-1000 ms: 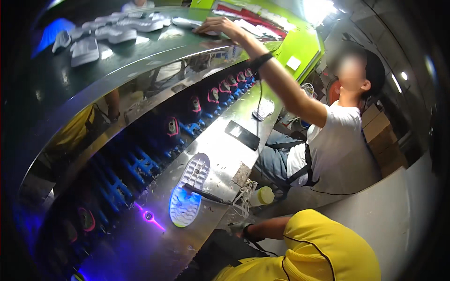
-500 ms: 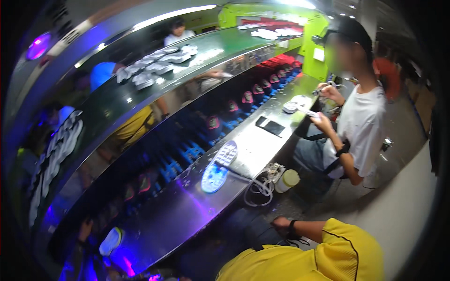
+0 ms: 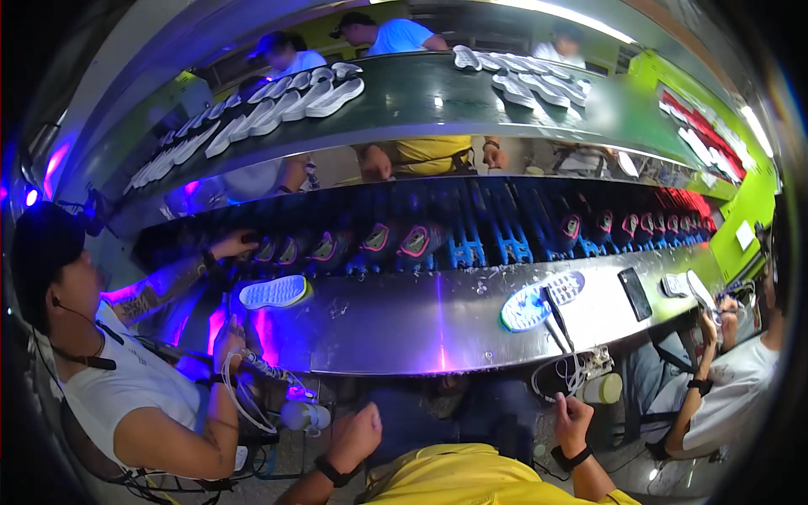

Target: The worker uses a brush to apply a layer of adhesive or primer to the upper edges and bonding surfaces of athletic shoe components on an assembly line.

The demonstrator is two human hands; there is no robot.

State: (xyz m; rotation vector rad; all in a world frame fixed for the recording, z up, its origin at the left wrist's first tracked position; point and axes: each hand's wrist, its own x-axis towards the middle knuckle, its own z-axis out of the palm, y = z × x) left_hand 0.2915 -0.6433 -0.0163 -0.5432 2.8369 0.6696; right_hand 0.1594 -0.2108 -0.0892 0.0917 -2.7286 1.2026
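Observation:
My left hand is closed in a fist above my lap, with nothing showing in it. My right hand is curled shut below the bench's front edge. A thin white tube runs up against its fingers; whatever lies inside the grip is hidden. On the metal bench ahead lie a blue-lit shoe sole and a paler sole, touching or overlapping. A dark, thin strip lies across them, its kind unclear. Neither hand touches the soles.
Shoe uppers stand along a dark conveyor with blue racks. White soles fill a green upper shelf. Co-workers sit left and right. A phone, another sole and a lidded pot are nearby.
My view has swung left from the right-hand co-worker to face the bench. My left hand and the left co-worker now show. My right hand has come up beside the white tube.

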